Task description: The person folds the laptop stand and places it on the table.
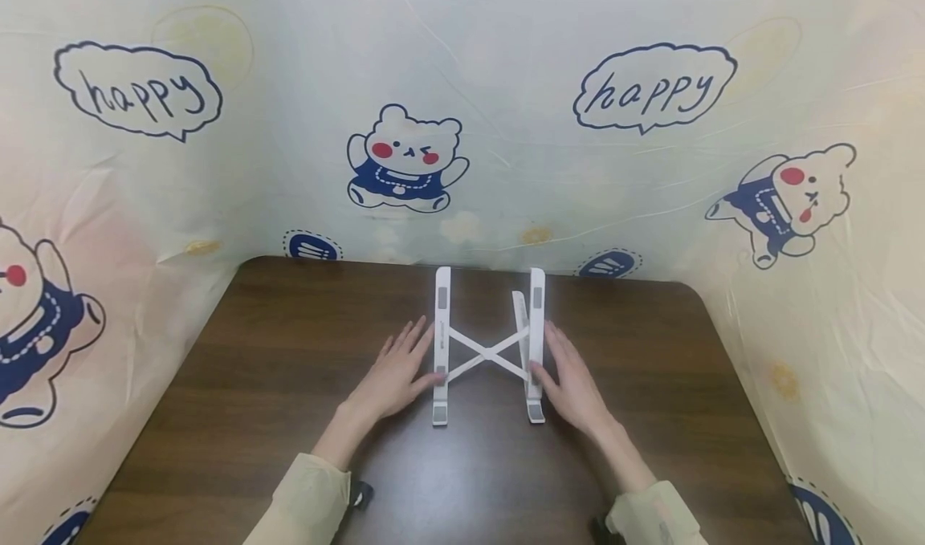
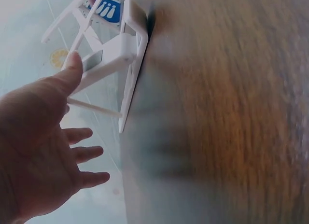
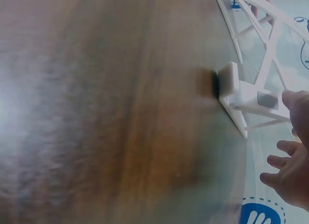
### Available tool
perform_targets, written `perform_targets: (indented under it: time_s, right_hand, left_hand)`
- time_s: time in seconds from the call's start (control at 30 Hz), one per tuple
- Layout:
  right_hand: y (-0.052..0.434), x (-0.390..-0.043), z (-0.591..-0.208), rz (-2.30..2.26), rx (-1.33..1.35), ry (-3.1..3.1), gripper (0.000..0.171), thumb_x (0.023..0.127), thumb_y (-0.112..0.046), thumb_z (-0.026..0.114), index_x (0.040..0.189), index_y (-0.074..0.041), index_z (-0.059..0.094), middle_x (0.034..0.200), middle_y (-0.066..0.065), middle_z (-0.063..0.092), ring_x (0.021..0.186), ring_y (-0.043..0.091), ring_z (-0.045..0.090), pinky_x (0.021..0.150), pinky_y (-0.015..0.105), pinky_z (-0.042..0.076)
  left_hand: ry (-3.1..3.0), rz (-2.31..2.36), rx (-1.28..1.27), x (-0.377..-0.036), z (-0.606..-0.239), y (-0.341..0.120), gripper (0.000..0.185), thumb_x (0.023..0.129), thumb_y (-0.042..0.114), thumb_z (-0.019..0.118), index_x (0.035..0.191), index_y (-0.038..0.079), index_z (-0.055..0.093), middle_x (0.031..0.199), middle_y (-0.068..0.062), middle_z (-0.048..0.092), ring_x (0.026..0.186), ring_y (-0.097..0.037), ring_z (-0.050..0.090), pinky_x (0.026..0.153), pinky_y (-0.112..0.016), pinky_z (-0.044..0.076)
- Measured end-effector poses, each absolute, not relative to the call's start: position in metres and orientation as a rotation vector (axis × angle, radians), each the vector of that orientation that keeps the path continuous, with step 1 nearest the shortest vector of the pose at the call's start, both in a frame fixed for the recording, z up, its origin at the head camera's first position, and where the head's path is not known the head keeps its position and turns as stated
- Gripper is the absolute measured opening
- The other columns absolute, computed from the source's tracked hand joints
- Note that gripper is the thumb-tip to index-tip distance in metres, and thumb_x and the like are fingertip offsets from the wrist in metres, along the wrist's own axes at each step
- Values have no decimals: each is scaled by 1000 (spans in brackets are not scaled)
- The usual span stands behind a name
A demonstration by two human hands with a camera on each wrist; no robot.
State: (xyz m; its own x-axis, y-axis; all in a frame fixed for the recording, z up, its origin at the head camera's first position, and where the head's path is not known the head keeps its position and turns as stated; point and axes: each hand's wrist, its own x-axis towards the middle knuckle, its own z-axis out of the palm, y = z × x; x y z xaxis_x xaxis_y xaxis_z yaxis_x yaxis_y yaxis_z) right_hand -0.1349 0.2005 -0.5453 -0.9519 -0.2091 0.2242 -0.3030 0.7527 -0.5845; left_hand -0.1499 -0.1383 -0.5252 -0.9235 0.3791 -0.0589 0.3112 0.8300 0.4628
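Seemingly light, stiff plastic, a white folding stand (image 1: 488,344) sits on a dark table (image 1: 275,384). Left hand (image 1: 396,376) and right hand (image 1: 571,380), fingers straight, press its side rails, the sensible grip points.

i see both forearms in pale sleeves reaching forward — my left hand (image 1: 393,376) lies flat, fingers straight and spread, thumb turned inward; my right hand (image 1: 571,380) mirrors it — palm down, fingers extended.

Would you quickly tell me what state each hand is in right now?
Left hand: open, fingers straight, thumb touching the left rail of the white folding stand.
Right hand: open, fingers straight, resting against the stand's right rail.
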Motion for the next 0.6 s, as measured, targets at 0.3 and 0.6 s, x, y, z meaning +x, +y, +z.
perform_targets:
  time_s: [0.3,0.6]
  right_hand:
    - [193,-139,-543,999,404,-2787,80,107,-14,70,174,-4,27,178,23,37,162,48,40,134,64,34]
    - [187,-137,-549,940,426,-2720,82,105,-9,71,174,-3,27,178,21,37,160,46,43,132,64,37]
  left_hand:
    - [2916,630,569,-150,-530,-129,85,111,43,64,174,1,25,183,-21,23,169,-46,26,136,-70,26]
    - [2918,585,586,-150,-529,-127,87,112,42,62,175,0,19,184,-19,21,169,-46,25,136,-70,26]
